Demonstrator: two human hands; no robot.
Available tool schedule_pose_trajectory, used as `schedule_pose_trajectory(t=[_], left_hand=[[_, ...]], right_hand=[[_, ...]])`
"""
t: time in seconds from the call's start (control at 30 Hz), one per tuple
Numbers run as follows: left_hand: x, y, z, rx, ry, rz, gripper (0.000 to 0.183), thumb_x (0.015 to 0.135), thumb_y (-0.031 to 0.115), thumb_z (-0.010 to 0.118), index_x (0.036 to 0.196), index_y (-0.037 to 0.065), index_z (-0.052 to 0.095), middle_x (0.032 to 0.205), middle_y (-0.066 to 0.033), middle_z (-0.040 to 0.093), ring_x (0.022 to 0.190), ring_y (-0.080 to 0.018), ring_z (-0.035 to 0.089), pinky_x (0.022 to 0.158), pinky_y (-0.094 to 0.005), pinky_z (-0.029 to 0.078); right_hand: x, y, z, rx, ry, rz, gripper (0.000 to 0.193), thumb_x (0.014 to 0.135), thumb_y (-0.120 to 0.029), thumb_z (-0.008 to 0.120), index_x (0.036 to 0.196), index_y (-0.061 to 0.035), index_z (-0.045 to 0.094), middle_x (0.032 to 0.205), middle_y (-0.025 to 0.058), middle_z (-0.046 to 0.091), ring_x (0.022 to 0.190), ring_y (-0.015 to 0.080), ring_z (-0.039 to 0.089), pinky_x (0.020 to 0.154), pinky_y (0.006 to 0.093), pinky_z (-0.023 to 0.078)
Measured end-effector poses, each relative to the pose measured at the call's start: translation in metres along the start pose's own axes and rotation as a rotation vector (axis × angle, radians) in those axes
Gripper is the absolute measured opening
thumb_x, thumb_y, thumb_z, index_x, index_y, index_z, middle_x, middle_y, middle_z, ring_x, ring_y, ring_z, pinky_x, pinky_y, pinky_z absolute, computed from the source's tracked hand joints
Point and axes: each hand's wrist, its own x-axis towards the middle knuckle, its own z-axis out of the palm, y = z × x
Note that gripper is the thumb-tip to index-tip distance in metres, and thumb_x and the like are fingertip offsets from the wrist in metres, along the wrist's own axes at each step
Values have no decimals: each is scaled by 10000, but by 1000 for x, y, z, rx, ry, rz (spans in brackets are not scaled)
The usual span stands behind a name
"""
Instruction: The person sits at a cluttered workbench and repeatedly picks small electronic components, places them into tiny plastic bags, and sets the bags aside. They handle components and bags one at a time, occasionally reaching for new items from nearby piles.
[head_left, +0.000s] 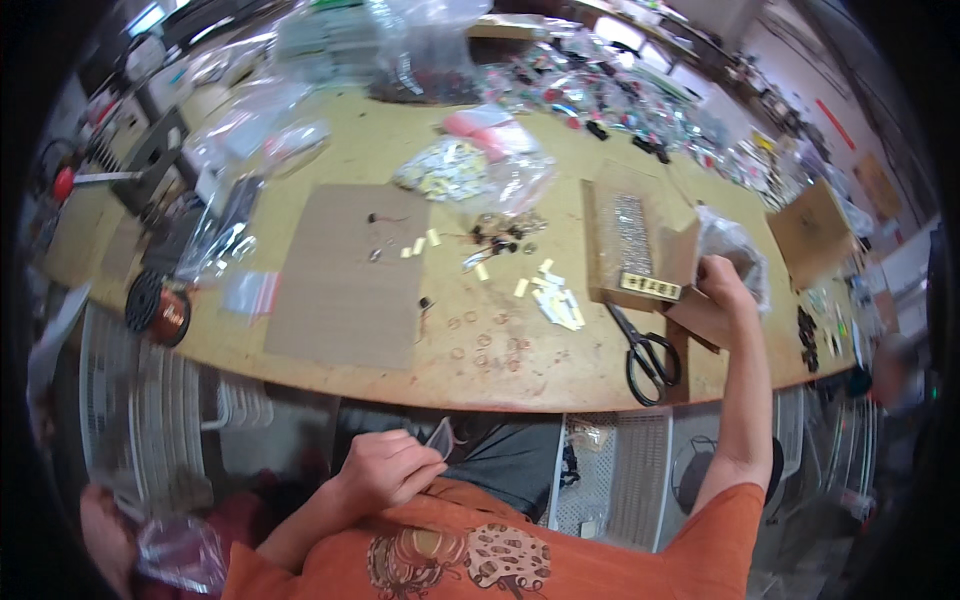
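Note:
Over my lap, my left hand [390, 468] is closed with its fingers pinched on a small clear plastic bag [440, 438]. My right hand [725, 282] reaches to the right side of the table, into an open cardboard box [683, 262] lined with a clear plastic bag [755, 270]. Its fingers curl down there, and their tips are hidden. Left of that box stands a shallow tray [603, 255] with rows of small metallic parts. Black-handled scissors [650, 365] lie below it at the table's front edge.
A brown cardboard sheet [340, 270] lies at centre left, beside small black wired parts [497, 238] and pale yellow strips [557, 303]. A copper wire spool [160, 310] stands at the left edge. Bagged pieces [445, 170] and a heap of bagged parts [610, 95] lie farther back.

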Motion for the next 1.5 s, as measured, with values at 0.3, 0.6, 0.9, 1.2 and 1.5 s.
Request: schedule_pose_trajectory(t=[0.3, 0.6, 0.9, 1.2, 1.5], left_hand=[[0, 8, 4, 15, 15, 41, 152, 715, 53, 770, 786, 73, 638, 638, -47, 584, 544, -235, 564, 480, -339, 445], [-3, 10, 3, 32, 16, 34, 138, 722, 86, 775, 779, 73, 650, 642, -44, 588, 556, -225, 576, 490, -332, 456], [-11, 9, 4, 40, 89, 59, 135, 725, 109, 776, 777, 72, 657, 644, -41, 585, 562, -213, 579, 477, -321, 454], [-6, 7, -4, 38, 42, 25, 154, 689, 81, 786, 754, 86, 647, 636, -42, 574, 558, -237, 563, 494, -336, 452], [5, 12, -4, 58, -2, 27, 156, 659, 56, 784, 741, 77, 654, 635, -50, 593, 546, -234, 571, 491, -329, 450]], right_hand=[[-9, -13, -15, -116, 1, -20, 187, 710, -53, 646, 880, -31, 719, 815, 232, 649, 750, 384, 658, 708, 420, 528], [-20, -15, -22, -63, 59, 32, 107, 737, -68, 652, 821, -38, 711, 833, 188, 680, 790, 349, 670, 732, 422, 522], [-21, 6, -14, 228, 234, 41, 62, 816, 1, 650, 866, 29, 675, 718, 119, 658, 553, 179, 633, 490, 302, 493], [-23, 3, -10, 535, 321, 237, 222, 897, -203, 650, 970, -1, 706, 755, 53, 663, 658, 122, 638, 543, 295, 501], [-41, -17, -26, 1204, 463, 419, 146, 879, -218, 679, 940, -92, 721, 858, 10, 711, 655, 77, 661, 525, 195, 399]])
